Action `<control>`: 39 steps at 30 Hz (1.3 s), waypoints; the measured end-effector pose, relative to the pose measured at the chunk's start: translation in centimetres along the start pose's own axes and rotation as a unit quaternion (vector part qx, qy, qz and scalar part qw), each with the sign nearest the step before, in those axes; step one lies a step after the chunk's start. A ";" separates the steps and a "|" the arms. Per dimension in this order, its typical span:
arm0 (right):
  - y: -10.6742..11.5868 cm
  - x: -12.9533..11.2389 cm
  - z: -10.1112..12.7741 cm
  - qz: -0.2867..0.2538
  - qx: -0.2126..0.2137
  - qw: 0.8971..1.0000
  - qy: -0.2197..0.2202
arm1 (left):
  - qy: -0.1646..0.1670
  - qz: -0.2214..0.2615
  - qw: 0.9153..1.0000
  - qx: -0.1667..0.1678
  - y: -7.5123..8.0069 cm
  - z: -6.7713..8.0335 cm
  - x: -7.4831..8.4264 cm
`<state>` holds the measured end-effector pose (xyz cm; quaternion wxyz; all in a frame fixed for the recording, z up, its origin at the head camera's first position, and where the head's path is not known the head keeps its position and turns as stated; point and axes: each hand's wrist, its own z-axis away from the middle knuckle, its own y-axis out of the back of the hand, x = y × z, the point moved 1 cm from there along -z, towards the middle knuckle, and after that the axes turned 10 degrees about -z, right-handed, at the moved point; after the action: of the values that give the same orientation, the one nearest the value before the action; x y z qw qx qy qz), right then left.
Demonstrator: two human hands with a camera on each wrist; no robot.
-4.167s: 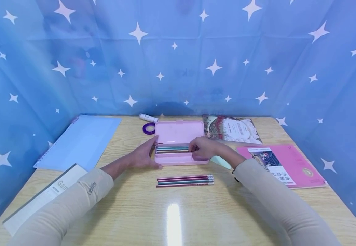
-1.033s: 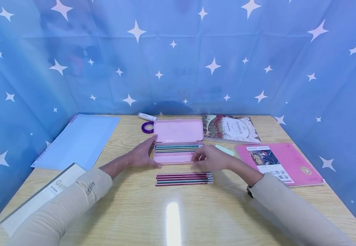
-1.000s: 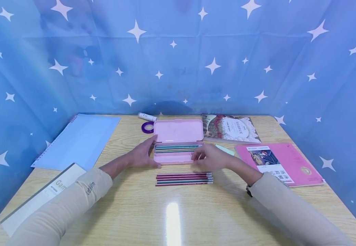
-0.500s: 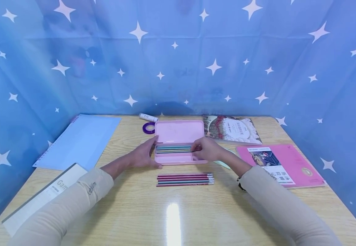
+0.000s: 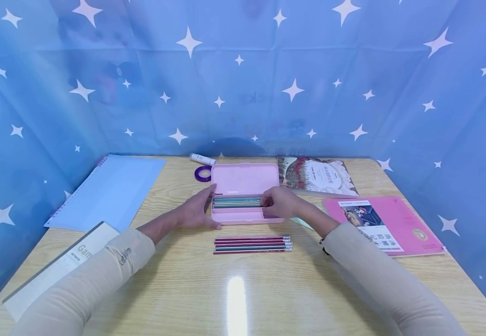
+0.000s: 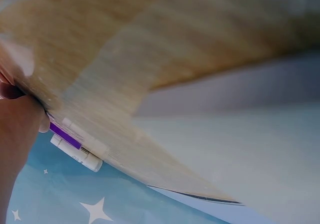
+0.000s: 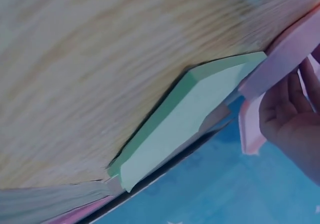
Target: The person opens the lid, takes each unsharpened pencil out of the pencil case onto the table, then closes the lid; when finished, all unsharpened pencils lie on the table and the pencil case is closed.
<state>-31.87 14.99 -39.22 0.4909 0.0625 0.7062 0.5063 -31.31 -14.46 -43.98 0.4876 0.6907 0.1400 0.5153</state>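
Pencil case (image 5: 245,179), pink and flipped open, lies on the wooden table (image 5: 176,289) with stored pencils (image 5: 236,203) in its back part. The left hand (image 5: 194,212) holds its left end, thumb in front and fingers behind. The right hand (image 5: 284,204) dips bent fingers into its right end, over the ends of those pencils — I cannot tell if they pinch one. Loose pencils (image 5: 249,245) lie in a neat row just in front of the case. By its back left corner sit a purple tape roll (image 5: 203,180) and a white tube (image 5: 202,159). Right of the case are a picture book (image 5: 327,177), set farther back, and a pink book (image 5: 415,228). Well to its left lie a blue spiral notebook (image 5: 108,193) and a white notebook (image 5: 71,261), partly covered by the left sleeve (image 5: 87,280).

From the head, the right arm (image 5: 377,275) hides most of a pale green block (image 7: 175,126); the right wrist camera shows its long, slanted shape just beside the case. The left wrist camera sees the tape edge-on — with the tube close beside it.
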 end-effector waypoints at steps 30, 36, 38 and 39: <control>-1.3 -0.3 -1.0 0.077 0.004 0.997 -0.024 | 0.007 -0.001 1.000 -0.002 0.1 0.3 0.1; -1.5 -0.5 -1.3 0.079 -0.021 0.996 -0.044 | 0.005 0.003 1.000 -0.005 -0.1 0.2 0.0; -1.4 -0.6 -1.3 0.079 -0.031 0.995 -0.043 | 0.004 0.007 1.000 -0.003 -0.1 0.2 0.0; -1.4 -0.6 -1.3 0.077 -0.036 0.995 -0.043 | 0.003 0.007 1.000 -0.002 -0.1 0.2 0.0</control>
<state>-32.01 13.10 -39.92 0.4823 0.1207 0.6590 0.5643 -31.18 -14.55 -44.05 0.4852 0.6891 0.1357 0.5209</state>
